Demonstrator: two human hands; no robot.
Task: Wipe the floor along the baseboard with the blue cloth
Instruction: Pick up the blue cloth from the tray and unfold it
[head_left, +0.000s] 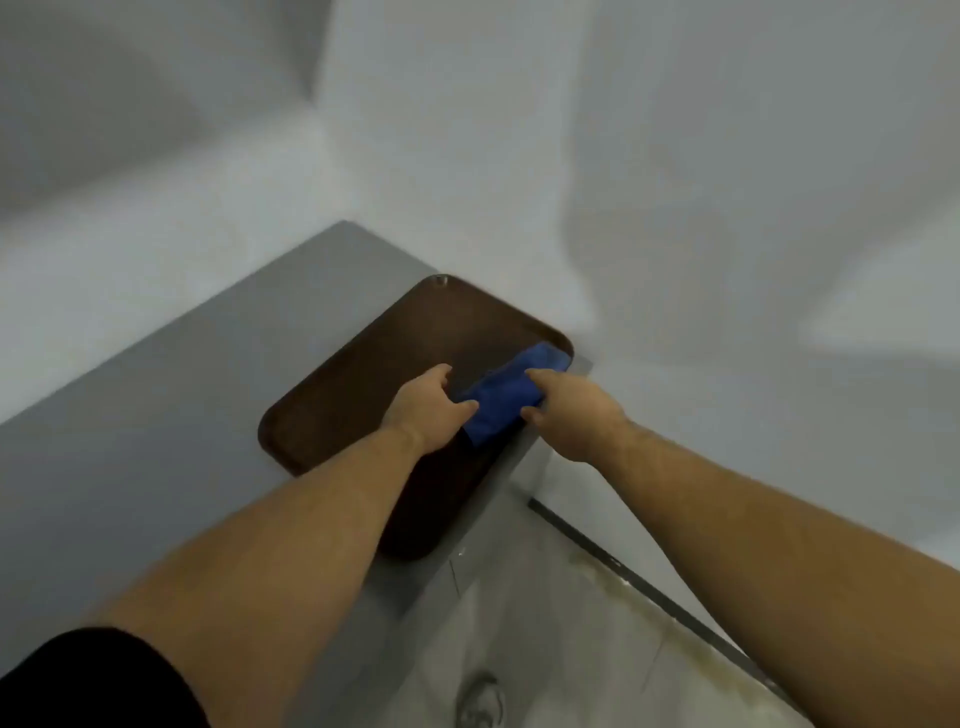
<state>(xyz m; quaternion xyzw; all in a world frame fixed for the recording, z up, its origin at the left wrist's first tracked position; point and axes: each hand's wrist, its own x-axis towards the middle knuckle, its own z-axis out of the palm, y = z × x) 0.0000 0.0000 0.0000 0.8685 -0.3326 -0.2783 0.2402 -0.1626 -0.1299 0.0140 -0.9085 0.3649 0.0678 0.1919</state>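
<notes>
A folded blue cloth (511, 392) lies on the right end of a dark brown tray (363, 395), close to the tray's rim. My left hand (428, 408) rests on the tray with its thumb and fingers touching the cloth's left edge. My right hand (571, 408) grips the cloth's right side, fingers curled over it. The dark baseboard (649, 590) runs along the foot of the white wall at the lower right, above the pale tiled floor (561, 649).
The tray sits on a grey counter (182, 441) that ends just right of the cloth at a sharp edge. White walls (675, 182) meet in a corner behind the counter. A pale mark or object shows on the floor (480, 699) below.
</notes>
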